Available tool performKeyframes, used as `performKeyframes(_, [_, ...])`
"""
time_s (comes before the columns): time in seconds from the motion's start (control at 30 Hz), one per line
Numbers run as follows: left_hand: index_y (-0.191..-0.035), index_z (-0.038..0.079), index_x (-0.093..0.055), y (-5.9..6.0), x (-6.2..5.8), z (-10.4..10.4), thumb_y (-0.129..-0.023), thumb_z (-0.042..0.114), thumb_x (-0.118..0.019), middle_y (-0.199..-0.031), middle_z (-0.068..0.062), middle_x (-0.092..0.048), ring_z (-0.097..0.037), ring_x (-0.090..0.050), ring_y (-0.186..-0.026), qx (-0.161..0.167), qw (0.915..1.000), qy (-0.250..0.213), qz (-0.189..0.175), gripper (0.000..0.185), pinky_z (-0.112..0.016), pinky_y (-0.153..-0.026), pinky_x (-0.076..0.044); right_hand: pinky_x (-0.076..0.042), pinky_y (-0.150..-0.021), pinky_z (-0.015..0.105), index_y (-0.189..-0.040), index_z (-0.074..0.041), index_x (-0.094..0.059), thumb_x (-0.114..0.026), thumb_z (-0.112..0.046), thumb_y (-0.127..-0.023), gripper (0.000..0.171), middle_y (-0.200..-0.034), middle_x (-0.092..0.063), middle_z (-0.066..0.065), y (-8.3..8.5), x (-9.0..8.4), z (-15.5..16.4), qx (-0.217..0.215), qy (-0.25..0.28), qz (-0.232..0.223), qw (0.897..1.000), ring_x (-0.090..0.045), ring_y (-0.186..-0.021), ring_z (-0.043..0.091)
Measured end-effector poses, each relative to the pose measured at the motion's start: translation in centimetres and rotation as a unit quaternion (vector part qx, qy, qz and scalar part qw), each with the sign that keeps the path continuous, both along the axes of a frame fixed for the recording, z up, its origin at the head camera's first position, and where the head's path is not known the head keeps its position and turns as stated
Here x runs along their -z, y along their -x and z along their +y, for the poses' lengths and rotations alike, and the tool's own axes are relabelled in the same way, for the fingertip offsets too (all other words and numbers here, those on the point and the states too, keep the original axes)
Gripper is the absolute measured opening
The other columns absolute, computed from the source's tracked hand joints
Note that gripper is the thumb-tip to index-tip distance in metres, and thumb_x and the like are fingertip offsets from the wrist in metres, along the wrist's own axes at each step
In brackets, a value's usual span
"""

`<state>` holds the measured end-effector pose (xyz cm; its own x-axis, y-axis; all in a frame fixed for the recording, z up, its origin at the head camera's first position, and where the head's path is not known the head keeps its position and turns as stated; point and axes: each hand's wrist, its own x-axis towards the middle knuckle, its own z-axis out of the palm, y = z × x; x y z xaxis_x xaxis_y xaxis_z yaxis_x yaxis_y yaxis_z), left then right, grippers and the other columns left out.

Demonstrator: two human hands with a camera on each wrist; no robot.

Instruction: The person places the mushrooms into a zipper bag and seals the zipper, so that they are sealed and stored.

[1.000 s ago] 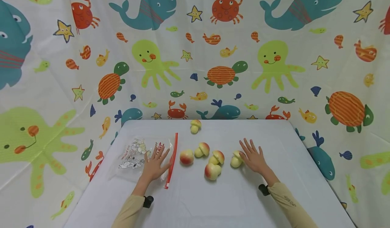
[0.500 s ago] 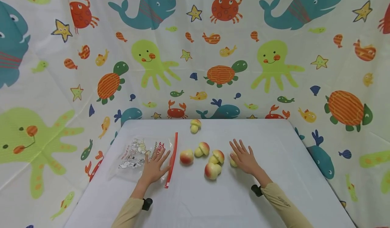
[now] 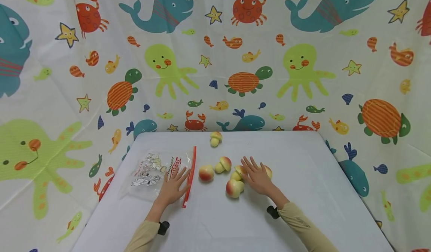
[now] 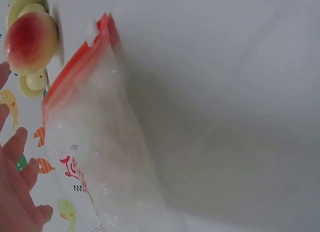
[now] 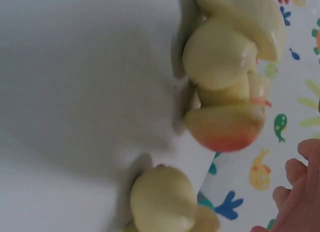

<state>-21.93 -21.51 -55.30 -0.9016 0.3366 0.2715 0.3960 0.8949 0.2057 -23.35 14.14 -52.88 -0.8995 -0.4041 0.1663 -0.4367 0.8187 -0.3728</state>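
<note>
From the head view you see the whole scene: your left hand [image 3: 172, 189] lies flat on the clear zip bag [image 3: 155, 171], fingers straight and spread, with the red zip strip [image 3: 189, 177] just beside your fingertips on the inner side. Your right hand [image 3: 257, 178] also has its fingers straight and spread; it rests among the toy mushrooms, touching one [image 3: 240, 172] at its finger side, with another one [image 3: 267, 171] half hidden behind it. It grips nothing.

Between your two hands stand a peach-coloured piece [image 3: 205, 173], one mushroom [image 3: 223, 165] and one more [image 3: 234, 189] close to your right thumb side. A single mushroom [image 3: 215, 139] stands well ahead of both hands, near the far edge of the white table [image 3: 313, 192].

The left wrist view shows what the head view does not: the bag [image 4: 100, 157] seen from low, its red strip [image 4: 75, 66] raised a little, and your relaxed fingers [image 4: 17, 192] beside it. The right wrist view shows the pale undersides of the mushrooms [image 5: 225, 56] pressed together, and only your fingertips [image 5: 300, 192] at the edge.
</note>
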Motion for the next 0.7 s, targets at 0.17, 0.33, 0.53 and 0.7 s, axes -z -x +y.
performKeyframes(0.17, [-0.131,0.018,-0.044,-0.3,-0.1,0.1,-0.081,0.036,-0.058,-0.136,-0.006,-0.044,-0.037,-0.036,-0.127,0.011,0.9999,0.001,0.012,0.055,-0.066,-0.098,-0.019,-0.011,-0.104,0.06,-0.143,-0.015,-0.018,-0.036,-0.036,-0.094,0.056,-0.15,-0.017,0.003,-0.2,0.0,-1.5,-0.022,0.0,-0.004,1.0,-0.01,-0.139,0.028])
performKeyframes(0.33, [-0.13,0.015,-0.046,-0.6,-0.3,0.3,-0.081,0.033,-0.059,-0.136,-0.006,-0.045,-0.035,-0.037,-0.127,0.019,0.9998,-0.002,0.002,0.053,-0.067,-0.098,-0.018,-0.01,-0.105,0.058,-0.143,-0.017,-0.013,-0.033,-0.04,-0.094,0.058,-0.151,-0.013,0.0,-0.1,0.3,-2.7,-0.035,-0.018,-0.006,0.999,-0.009,-0.139,0.026])
performKeyframes(0.53, [-0.131,0.015,-0.044,-0.5,-0.1,0.2,-0.083,0.033,-0.057,-0.136,-0.005,-0.045,-0.033,-0.036,-0.128,0.03,0.9994,0.01,-0.016,0.053,-0.063,-0.101,-0.018,-0.012,-0.106,0.057,-0.143,-0.013,-0.018,-0.037,-0.038,-0.093,0.059,-0.149,-0.019,0.002,-0.2,0.3,-4.0,-0.05,-0.009,0.002,0.999,-0.012,-0.139,0.025])
performKeyframes(0.7, [-0.131,0.013,-0.044,-0.5,0.3,-0.1,-0.083,0.031,-0.058,-0.134,-0.007,-0.047,-0.033,-0.04,-0.126,0.04,0.9989,0.025,-0.008,0.053,-0.062,-0.102,-0.019,-0.015,-0.104,0.058,-0.142,-0.01,-0.021,-0.038,-0.037,-0.093,0.058,-0.148,-0.022,0.005,-0.3,0.4,-5.2,-0.07,-0.02,0.017,0.997,-0.016,-0.138,0.026])
